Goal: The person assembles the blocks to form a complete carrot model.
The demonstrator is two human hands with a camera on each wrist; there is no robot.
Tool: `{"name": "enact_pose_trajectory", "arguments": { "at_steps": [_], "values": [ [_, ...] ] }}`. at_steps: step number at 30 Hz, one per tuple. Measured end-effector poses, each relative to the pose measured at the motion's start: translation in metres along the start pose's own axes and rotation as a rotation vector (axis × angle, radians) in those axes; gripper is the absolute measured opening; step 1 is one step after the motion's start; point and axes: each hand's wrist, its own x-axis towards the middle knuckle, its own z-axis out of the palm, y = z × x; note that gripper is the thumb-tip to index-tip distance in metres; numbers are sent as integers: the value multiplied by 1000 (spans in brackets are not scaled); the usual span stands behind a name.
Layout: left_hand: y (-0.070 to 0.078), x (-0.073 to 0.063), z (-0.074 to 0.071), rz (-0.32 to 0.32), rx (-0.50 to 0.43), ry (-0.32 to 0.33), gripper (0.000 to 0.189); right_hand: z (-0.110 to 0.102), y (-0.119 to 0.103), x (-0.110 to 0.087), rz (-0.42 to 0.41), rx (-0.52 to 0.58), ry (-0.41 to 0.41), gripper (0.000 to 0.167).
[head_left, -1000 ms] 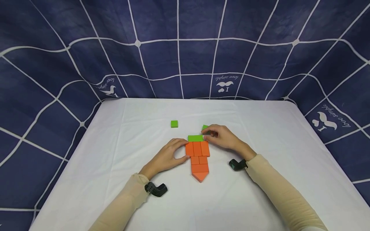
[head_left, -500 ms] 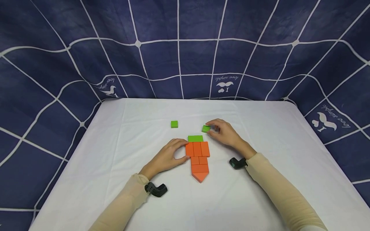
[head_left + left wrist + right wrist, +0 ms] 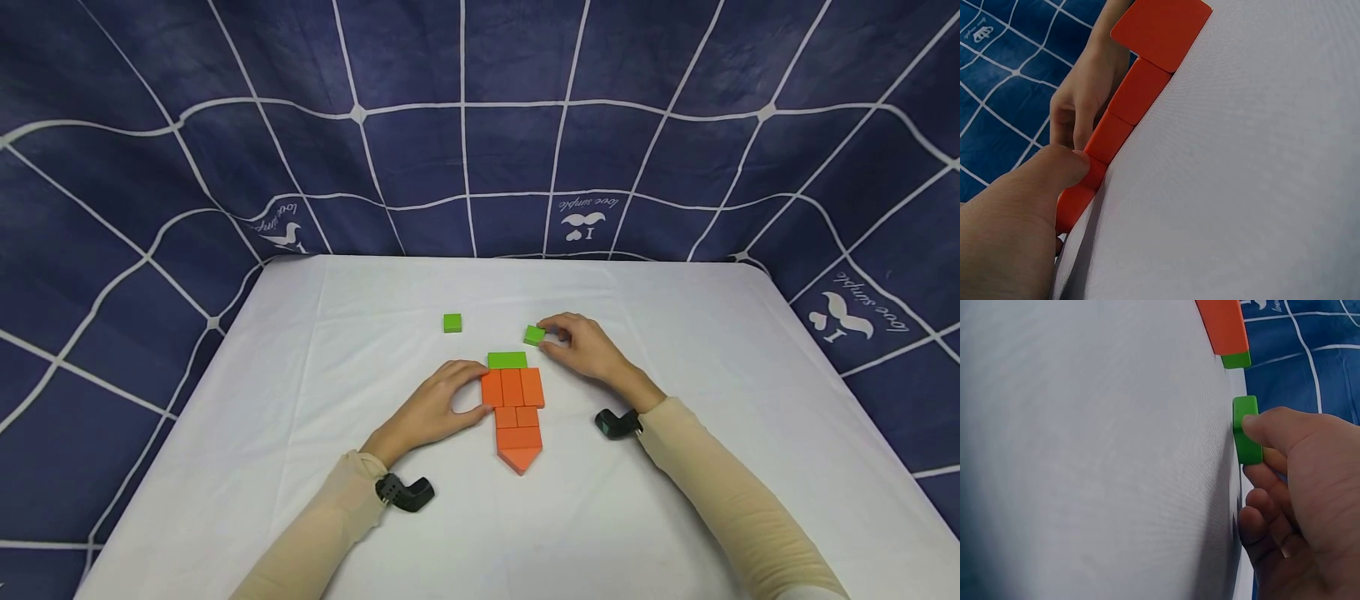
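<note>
My right hand point(image 3: 583, 343) pinches a small green block point(image 3: 534, 335) between thumb and forefinger, low over the cloth; the right wrist view shows the thumb point(image 3: 1272, 428) pressed on the block's side. My left hand point(image 3: 431, 402) spans the leftmost upright orange block point(image 3: 491, 388), forefinger at its far end and thumb at its near end. Two more orange blocks point(image 3: 522, 387) stand beside it in a row. Along the far side of that row lies a longer green block point(image 3: 507, 360). Smaller orange blocks point(image 3: 517, 416) and an orange triangular block point(image 3: 521, 459) continue nearer to me.
A second small green block point(image 3: 452, 323) lies alone at the back, left of the arrangement. A white cloth point(image 3: 637, 517) covers the table. Dark blue curtains point(image 3: 420, 158) with white lines hang behind and on both sides. Each wrist wears a black camera point(image 3: 617, 426).
My right hand has drawn back a little to the right from beside the longer green block, uncovering the small green one. My left hand and the orange blocks have stayed in place.
</note>
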Motion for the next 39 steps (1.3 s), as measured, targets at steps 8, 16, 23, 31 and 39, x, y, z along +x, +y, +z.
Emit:
{"name": "enact_pose_trajectory", "arguments": {
  "at_steps": [8,16,23,31,39],
  "values": [
    [2,0,-1,-11,-5,-5,58,0,0,0,2,4,8,33],
    [2,0,-1,-4,-8,0,58,2,-2,1,-2,21,28,31],
    [1,0,-1,-2,-6,1,58,4,-7,4,-19,42,24,31],
    [1,0,0,10,2,14,57,5,-14,10,-40,37,-9,32],
    [2,0,0,-1,2,7,57,7,-25,20,-67,45,-36,33]
  ]
}}
